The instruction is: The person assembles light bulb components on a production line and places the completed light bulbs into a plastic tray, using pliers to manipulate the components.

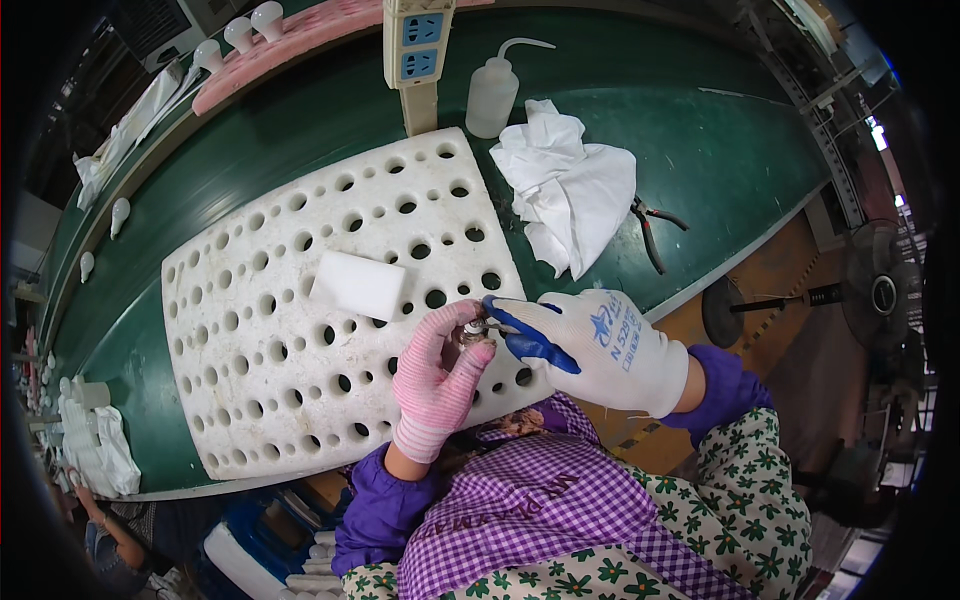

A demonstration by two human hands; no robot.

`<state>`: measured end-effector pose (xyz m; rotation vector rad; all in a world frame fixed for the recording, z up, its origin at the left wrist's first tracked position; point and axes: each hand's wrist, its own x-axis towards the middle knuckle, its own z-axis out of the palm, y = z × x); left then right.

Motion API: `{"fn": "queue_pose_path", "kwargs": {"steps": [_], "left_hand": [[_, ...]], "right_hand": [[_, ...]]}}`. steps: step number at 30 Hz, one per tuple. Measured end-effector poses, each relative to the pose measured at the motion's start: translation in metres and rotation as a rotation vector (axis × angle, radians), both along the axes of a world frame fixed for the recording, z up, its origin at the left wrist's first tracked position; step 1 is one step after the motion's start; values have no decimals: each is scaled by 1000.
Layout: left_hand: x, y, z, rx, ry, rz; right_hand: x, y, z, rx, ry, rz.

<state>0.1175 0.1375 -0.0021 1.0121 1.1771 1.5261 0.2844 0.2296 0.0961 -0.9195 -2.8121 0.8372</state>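
Observation:
My left hand, in a pink striped glove, closes around a small shiny metal piece. Its exact kind is hard to make out, since fingers cover most of it. My right hand wears a white glove with blue-coated fingers. Thumb and fingertips of that hand pinch at the top of the same piece. Both hands are over the near right part of a white foam board with rows of round holes. A white sponge block lies on the board, just beyond my left hand.
Right of the board lie a crumpled white cloth and pliers. Behind them stand a squeeze bottle and a socket post. White bulbs sit on pink foam at the far left. A fan is at right.

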Motion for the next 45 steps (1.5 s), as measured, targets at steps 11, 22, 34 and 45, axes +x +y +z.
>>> {"fn": "queue_pose_path", "kwargs": {"steps": [11,22,34,45], "left_hand": [[-1,0,-1,8,1,-3],[1,-1,-7,-32,-73,-14],[5,1,-21,77,118,41],[4,3,-20,58,-2,10]], "right_hand": [[-1,1,6,29,4,34],[-1,2,6,44,-28,31],[-7,21,15,81,-205,189],[-27,48,17,29,-348,397]]}}
